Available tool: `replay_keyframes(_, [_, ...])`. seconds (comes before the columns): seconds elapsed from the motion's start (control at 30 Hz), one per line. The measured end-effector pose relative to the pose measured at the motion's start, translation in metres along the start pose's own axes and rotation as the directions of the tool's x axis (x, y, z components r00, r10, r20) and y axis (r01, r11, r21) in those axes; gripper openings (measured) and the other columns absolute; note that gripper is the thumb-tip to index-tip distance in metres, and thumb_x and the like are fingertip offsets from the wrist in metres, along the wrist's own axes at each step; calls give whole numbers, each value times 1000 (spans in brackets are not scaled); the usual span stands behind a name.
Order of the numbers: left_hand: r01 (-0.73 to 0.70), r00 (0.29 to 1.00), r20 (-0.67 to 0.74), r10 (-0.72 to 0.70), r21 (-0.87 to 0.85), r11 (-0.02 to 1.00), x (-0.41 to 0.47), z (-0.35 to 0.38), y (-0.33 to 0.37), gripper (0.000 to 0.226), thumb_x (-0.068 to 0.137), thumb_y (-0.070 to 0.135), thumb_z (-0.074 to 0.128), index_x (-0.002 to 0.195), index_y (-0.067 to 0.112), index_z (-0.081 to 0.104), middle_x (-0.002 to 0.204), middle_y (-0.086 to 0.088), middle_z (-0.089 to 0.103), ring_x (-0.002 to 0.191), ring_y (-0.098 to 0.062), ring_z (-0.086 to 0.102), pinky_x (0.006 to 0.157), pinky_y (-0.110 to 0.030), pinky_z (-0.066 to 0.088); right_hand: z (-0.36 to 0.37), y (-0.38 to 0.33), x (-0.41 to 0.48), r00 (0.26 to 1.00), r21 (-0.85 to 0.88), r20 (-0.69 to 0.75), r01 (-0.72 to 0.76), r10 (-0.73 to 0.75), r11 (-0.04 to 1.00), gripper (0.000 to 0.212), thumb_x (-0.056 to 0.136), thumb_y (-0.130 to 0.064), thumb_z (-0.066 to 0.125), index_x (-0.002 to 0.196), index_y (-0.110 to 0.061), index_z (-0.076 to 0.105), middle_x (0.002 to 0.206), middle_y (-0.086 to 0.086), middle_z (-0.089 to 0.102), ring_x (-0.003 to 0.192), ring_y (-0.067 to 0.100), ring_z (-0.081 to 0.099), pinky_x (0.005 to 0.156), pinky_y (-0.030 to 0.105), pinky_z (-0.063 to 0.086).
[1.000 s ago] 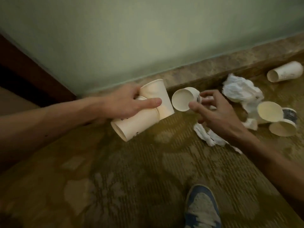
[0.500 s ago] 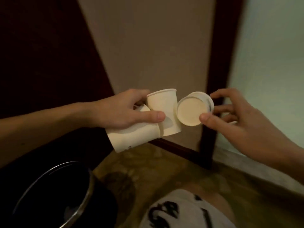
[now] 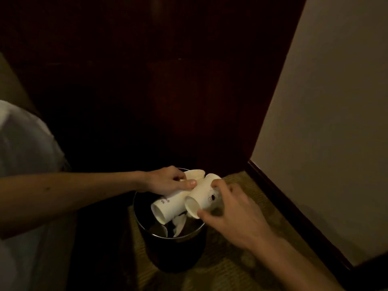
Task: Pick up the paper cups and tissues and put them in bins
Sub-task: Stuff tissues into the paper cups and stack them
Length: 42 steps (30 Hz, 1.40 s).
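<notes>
Lower centre of frame: left hand [image 3: 168,182] grips two paper cups [image 3: 171,203] over the black bin [image 3: 181,235]. The front one lies tilted, mouth toward lower left. Right hand [image 3: 230,213] pinches a third cup [image 3: 202,198], same axis, mouth lower left, above the bin's opening.

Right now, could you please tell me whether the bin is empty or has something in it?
Not empty: white crumpled tissue lies inside the bin, visible below the cups held over its mouth.
</notes>
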<state>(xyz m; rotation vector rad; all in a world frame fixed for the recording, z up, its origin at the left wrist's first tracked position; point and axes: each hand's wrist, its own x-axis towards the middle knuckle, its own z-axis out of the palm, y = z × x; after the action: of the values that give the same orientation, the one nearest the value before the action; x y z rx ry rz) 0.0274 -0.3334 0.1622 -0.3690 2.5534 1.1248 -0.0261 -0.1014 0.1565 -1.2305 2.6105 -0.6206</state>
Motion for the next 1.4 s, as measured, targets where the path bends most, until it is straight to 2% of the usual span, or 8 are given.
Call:
replay_keyframes(0.2, [191, 976, 114, -188, -18, 981, 8, 22, -47, 53, 100, 53, 38, 106, 9, 67, 96, -5, 70, 85, -15, 66, 80, -32, 55, 47, -10, 15, 993, -210, 121, 35, -9, 977, 71, 84, -75, 41, 141, -36, 24, 137, 6, 43, 123, 26, 40, 99, 42, 38])
replay_keyframes(0.4, [247, 967, 43, -251, 84, 965, 15, 24, -66, 44, 102, 52, 34, 127, 20, 52, 125, -2, 57, 102, -17, 62, 79, -28, 51, 58, -4, 11, 957, -301, 290, 89, 2, 950, 80, 89, -72, 37, 153, -32, 13, 156, 7, 26, 143, 27, 17, 111, 49, 23])
replay_keyframes(0.5, [291, 956, 3, -292, 63, 955, 19, 14, -55, 40, 101, 43, 44, 134, 21, 46, 124, -5, 56, 81, -15, 68, 60, -24, 56, 35, -1, 6, 978, -192, 210, 46, -5, 980, 70, 91, -64, 44, 150, -32, 24, 148, 2, 39, 135, 23, 34, 106, 40, 36])
replay_keyframes(0.67, [-101, 984, -113, 138, 288, 952, 16, -7, 32, 30, 96, 39, 58, 70, 23, 60, 61, 11, 57, 50, 3, 51, 49, -18, 38, -53, 18, -28, 998, 2, 57, -18, 17, 1000, 34, 86, -63, 53, 109, -37, 51, 82, -18, 50, 72, -1, 50, 59, 18, 37])
replay_keyframes(0.83, [-478, 844, -32, 536, 408, 778, -5, 7, 174, 31, 93, 39, 61, 68, 23, 58, 52, 11, 56, 46, -2, 50, 44, -14, 37, -144, 68, -124, 968, -17, -119, -223, 219, 975, 27, 78, -68, 51, 86, -42, 56, 78, -21, 63, 65, -1, 59, 54, 18, 46])
replay_keyframes(1.07, [-788, 597, 443, 669, 482, 384, -16, 163, 321, 30, 96, 44, 53, 76, 21, 57, 65, 7, 57, 62, -3, 53, 50, -26, 36, -168, 136, -290, 775, -35, -92, -630, 626, 776, 23, 81, -63, 52, 83, -40, 55, 76, -15, 65, 65, 3, 59, 58, 22, 47])
replay_keyframes(1.2, [-877, 466, 662, 587, 432, 210, -10, 286, 365, 26, 96, 43, 51, 88, 20, 60, 71, 8, 52, 67, -13, 52, 61, -30, 42, -139, 178, -385, 637, -22, -40, -771, 770, 637, 19, 89, -56, 56, 85, -37, 56, 75, -14, 58, 66, -1, 54, 57, 14, 41])
replay_keyframes(1.4, [-951, 294, 873, 390, 309, 25, -1, 479, 391, 19, 97, 37, 50, 84, 24, 56, 80, 4, 57, 79, -21, 60, 67, -33, 49, -47, 236, -523, 383, 303, 62, -887, 922, 348, 8, 94, -40, 58, 90, -33, 61, 84, -5, 68, 75, 8, 65, 71, 28, 56])
